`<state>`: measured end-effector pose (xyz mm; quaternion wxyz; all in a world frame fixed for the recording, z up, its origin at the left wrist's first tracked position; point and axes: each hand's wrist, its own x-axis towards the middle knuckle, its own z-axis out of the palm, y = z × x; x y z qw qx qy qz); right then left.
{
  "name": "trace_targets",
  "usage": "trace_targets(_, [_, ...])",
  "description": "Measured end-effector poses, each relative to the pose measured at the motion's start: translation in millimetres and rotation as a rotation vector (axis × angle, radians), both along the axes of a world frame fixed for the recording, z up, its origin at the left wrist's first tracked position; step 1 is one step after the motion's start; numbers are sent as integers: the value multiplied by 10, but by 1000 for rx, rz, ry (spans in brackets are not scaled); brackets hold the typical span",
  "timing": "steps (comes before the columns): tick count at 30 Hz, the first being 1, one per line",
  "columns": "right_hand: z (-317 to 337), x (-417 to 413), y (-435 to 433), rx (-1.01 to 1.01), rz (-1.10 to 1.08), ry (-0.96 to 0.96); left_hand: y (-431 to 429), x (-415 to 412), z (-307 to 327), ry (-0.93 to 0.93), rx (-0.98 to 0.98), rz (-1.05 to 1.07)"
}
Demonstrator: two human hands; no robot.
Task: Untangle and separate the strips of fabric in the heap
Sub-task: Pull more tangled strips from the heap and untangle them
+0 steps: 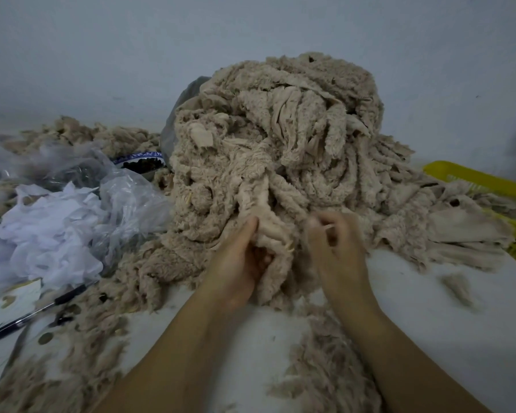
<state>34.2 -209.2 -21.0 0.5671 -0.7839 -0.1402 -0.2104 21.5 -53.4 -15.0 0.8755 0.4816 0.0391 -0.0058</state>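
A tall heap of beige fleecy fabric strips [280, 138] fills the middle of the white table. At the heap's near foot my left hand [242, 257] grips one fleecy strip [274, 234] that runs up into the tangle. Just right of it, my right hand [334, 242] is blurred, fingers curled, pinching a thin pale bit at the strip's edge. Loose beige strips [328, 362] lie between my forearms and more strips [72, 347] spread at the near left.
Crumpled clear plastic bags with white scraps [57, 228] lie at the left. A black pen [33, 314] rests on paper at the near left. A bowl of dark pieces [140, 163] sits behind the bags. A yellow basket [489, 183] stands at the right.
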Motion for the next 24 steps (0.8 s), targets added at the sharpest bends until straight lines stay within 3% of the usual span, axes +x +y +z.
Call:
trace_targets(4, [-35, -52, 155, -215, 225, 190, -30, -27, -38, -76, 136, -40])
trace_targets(8, [-34, 1, 71, -179, 200, 197, -23, -32, -8, -67, 109, 32])
trace_targets(17, [40, 12, 35, -21, 160, 153, 86, -35, 81, 154, -172, 42])
trace_targets(24, [23, -38, 46, 21, 187, 189, -74, -140, -21, -68, 311, -126])
